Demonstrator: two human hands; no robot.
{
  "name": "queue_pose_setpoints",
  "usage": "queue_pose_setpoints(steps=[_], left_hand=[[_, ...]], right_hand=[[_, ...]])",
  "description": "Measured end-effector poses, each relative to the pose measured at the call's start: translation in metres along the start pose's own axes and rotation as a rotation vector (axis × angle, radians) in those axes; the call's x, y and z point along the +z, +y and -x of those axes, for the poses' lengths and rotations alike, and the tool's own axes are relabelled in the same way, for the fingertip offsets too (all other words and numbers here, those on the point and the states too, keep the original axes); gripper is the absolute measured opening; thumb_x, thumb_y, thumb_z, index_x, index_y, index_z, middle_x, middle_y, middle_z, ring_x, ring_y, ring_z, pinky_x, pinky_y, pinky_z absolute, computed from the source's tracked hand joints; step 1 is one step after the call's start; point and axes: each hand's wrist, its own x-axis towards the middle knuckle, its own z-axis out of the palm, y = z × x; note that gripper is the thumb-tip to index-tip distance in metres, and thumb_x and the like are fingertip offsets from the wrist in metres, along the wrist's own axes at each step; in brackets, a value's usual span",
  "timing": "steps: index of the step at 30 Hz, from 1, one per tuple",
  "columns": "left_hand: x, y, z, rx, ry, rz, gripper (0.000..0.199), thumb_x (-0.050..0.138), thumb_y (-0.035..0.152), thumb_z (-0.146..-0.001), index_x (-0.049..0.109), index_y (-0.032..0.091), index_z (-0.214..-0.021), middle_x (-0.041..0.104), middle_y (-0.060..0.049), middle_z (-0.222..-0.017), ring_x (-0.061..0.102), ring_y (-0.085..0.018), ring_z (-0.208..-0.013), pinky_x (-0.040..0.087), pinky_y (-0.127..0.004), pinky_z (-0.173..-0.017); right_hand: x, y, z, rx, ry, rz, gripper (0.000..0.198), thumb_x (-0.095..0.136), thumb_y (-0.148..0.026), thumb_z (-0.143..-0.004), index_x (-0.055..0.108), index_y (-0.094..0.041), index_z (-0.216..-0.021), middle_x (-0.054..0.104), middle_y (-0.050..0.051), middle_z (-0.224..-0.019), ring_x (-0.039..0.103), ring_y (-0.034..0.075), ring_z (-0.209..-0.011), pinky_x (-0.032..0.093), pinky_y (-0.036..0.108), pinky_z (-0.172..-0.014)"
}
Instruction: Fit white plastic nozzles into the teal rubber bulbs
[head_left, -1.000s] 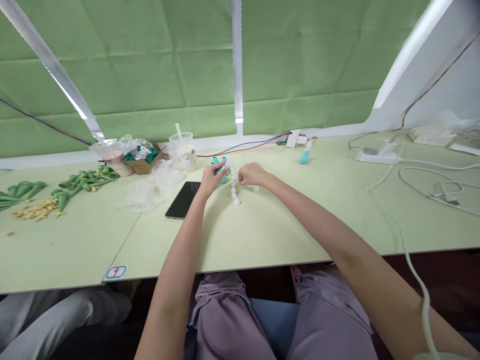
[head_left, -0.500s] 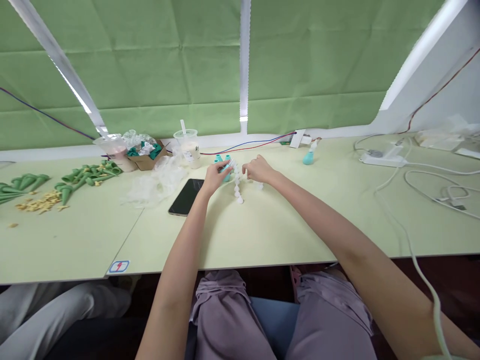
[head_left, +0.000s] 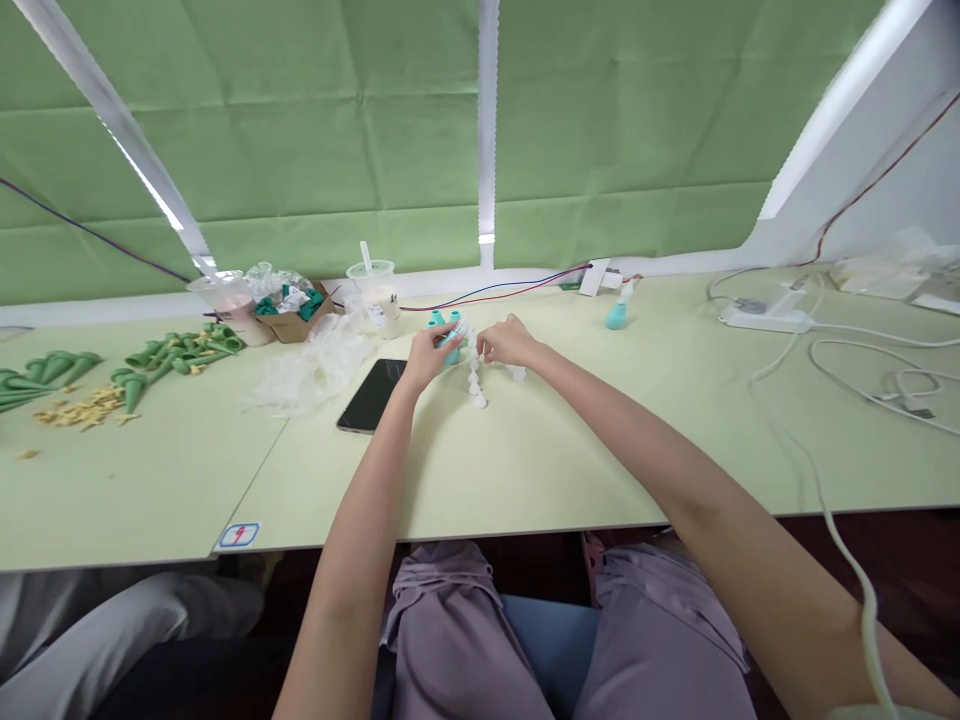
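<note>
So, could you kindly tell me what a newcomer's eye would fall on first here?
Probably the two bare hands at mid-table: the left hand pinches a teal piece, while the right hand is close beside a row of small white pieces. Next might come the green cone-shaped pieces and yellow bits at the far left, then the broad green sheet spanning the background.

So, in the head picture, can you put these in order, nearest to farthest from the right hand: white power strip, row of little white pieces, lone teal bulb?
From the right hand:
1. row of little white pieces: just left
2. lone teal bulb: to the right
3. white power strip: much farther right
</note>
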Motion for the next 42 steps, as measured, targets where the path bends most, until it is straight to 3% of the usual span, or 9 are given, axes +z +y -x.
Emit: queue_pose_setpoints(steps=[8, 17, 34, 42], left_hand=[[0.001, 0.002, 0.001, 0.017, -0.007, -0.008, 0.051, 0.066, 0.041, -0.072, 0.067, 0.009, -0.112, 0.070, -0.012, -0.105, 0.063, -0.025, -0.097, 0.047, -0.037, -0.088], [0.001, 0.002, 0.002, 0.026, -0.015, -0.009, 0.046, 0.065, 0.039, -0.073, 0.068, 0.012, -0.110, 0.070, -0.010, -0.105, 0.062, -0.024, -0.096, 0.047, -0.036, -0.088], [0.001, 0.001, 0.001, 0.015, -0.014, -0.034, 0.046, 0.066, 0.039, -0.072, 0.069, 0.012, -0.109, 0.070, -0.010, -0.108, 0.061, -0.024, -0.096, 0.047, -0.036, -0.088], [0.000, 0.001, 0.002, 0.005, -0.015, -0.021, 0.045, 0.067, 0.038, -0.072, 0.069, 0.012, -0.109, 0.069, -0.011, -0.110, 0.061, -0.026, -0.100, 0.046, -0.037, -0.091]], right_hand=[[0.010, 0.001, -0.005, 0.006, 0.003, -0.016, 0.015, 0.067, -0.019, -0.075, 0.069, -0.023, -0.089, 0.075, 0.000, -0.092, 0.063, 0.017, -0.095, 0.028, 0.034, -0.085], [0.001, 0.009, -0.003, 0.072, 0.078, -0.012, 0.011, 0.066, -0.019, -0.077, 0.070, -0.024, -0.087, 0.074, 0.001, -0.095, 0.063, 0.018, -0.094, 0.027, 0.033, -0.085], [0.006, 0.012, -0.005, 0.080, 0.006, 0.104, 0.012, 0.061, -0.023, -0.081, 0.072, -0.024, -0.087, 0.073, 0.005, -0.095, 0.063, 0.020, -0.090, 0.027, 0.035, -0.085], [0.004, 0.016, 0.000, -0.110, -0.001, 0.172, 0.016, 0.075, -0.029, -0.071, 0.075, -0.029, -0.087, 0.066, 0.005, -0.108, 0.051, 0.024, -0.105, 0.027, 0.033, -0.082]])
